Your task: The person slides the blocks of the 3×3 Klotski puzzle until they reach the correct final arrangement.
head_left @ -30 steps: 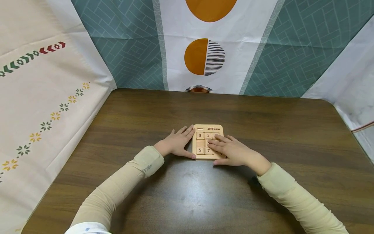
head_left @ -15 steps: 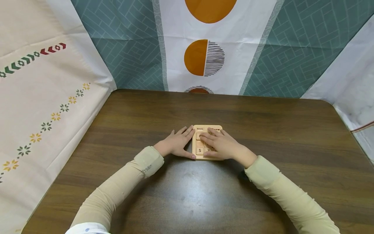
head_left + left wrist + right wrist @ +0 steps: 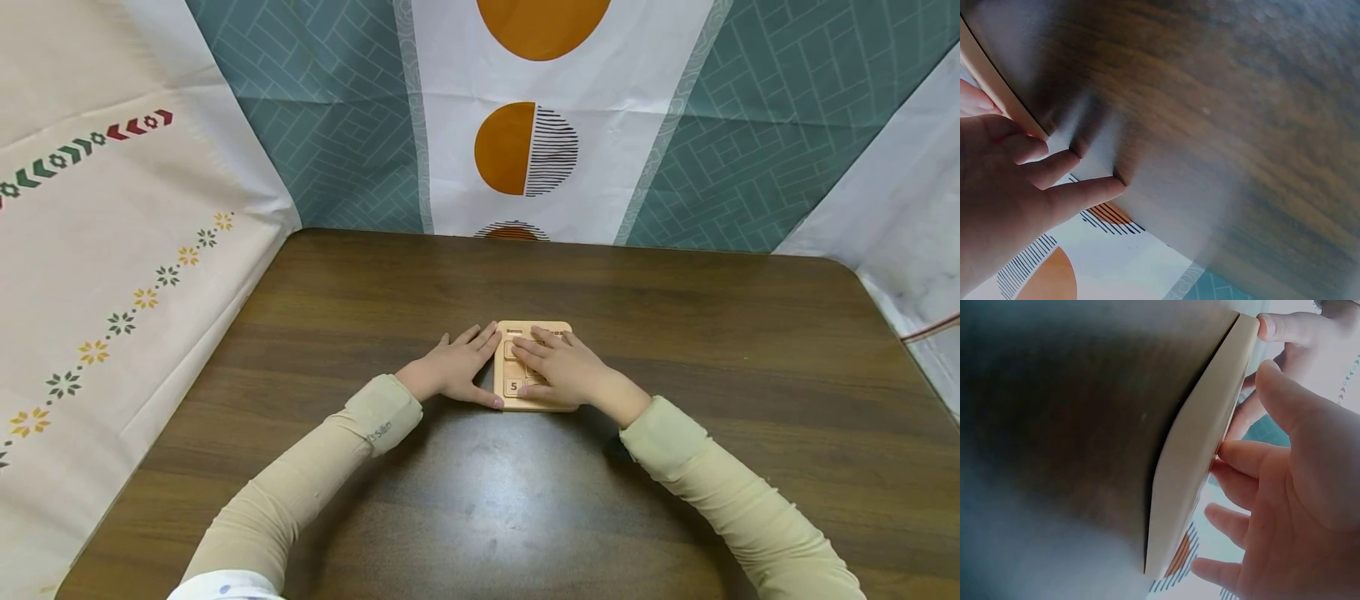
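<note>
We list one number puzzle [image 3: 513, 369], flat on the table [image 3: 480, 500], long axis pointing away from us. Left hand [image 3: 456, 368]: spread, touching its left edge. Right hand [image 3: 573, 372]: nearer its middle, fingers extended over tiles [image 3: 513, 387].

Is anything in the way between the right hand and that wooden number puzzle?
Nothing visible: the right hand lies over the number puzzle, and a fingertip appears to touch its face in the right wrist view. The left hand sits at the puzzle's left edge, not between them.
</note>
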`<state>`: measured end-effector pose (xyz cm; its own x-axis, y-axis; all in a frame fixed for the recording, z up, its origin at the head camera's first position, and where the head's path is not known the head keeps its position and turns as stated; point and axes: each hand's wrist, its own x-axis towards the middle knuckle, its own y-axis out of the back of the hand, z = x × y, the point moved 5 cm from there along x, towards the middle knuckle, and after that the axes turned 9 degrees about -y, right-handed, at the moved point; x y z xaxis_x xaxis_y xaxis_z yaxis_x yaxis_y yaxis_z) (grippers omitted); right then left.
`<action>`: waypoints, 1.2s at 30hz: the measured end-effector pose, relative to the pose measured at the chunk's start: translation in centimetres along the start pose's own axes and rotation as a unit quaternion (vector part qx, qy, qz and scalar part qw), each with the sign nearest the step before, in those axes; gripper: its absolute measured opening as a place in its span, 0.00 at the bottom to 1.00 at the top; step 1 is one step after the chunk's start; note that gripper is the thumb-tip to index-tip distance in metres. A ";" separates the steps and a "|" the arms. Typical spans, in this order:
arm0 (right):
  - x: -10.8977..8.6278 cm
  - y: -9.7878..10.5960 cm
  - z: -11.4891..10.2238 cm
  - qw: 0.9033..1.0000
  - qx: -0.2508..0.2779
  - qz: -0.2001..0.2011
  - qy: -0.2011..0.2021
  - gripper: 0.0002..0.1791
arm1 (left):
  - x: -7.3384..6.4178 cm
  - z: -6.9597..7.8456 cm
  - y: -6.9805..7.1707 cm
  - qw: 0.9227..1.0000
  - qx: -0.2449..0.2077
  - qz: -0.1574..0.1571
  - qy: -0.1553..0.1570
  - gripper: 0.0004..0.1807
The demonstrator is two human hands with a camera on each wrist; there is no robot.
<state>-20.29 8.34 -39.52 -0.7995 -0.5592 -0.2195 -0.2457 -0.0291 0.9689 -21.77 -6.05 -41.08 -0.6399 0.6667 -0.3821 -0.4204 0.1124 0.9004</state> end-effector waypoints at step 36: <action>-2.1 0.7 -0.1 1.000 0.017 -0.006 0.013 0.38 | 0.1 -0.1 -0.1 1.000 0.000 0.006 -0.005 0.60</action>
<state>-18.74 9.45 -38.39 -0.7818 -0.5809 -0.2268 -0.2733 -0.0077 0.9619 -21.86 -6.04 -41.18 -0.6388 0.6752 -0.3689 -0.4124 0.1043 0.9050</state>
